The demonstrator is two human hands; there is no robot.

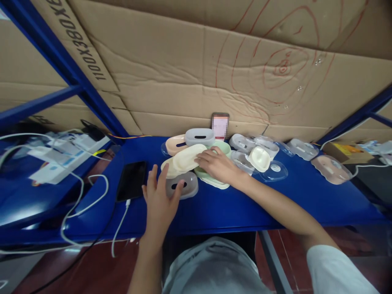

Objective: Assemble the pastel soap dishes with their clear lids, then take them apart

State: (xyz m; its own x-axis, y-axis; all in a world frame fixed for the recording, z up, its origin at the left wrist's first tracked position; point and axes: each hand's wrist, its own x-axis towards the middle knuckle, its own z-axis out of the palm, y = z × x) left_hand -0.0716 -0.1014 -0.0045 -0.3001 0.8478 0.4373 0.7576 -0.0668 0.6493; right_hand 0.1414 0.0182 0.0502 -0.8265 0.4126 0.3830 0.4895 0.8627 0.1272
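Note:
On the blue table, several oval plastic cases and lids are piled before me. My right hand (218,164) has its fingers closed on the right end of a cream oval plastic lid (187,158), which overlaps another cream piece (169,170). With fingers spread, my left hand (161,192) is beside the left end of the cream pieces and partly covers a grey case with a slot (188,185). A pale grey slotted case (200,136), a peach one (175,144) and a green one (225,148) surround the lid.
A phone (220,125) leans against the cardboard (171,81) behind the pile. At left lie a black phone (131,181) with a white cable and a power strip (61,161). Clear and grey plastic parts (259,159) and a pinkish case (331,169) lie at right.

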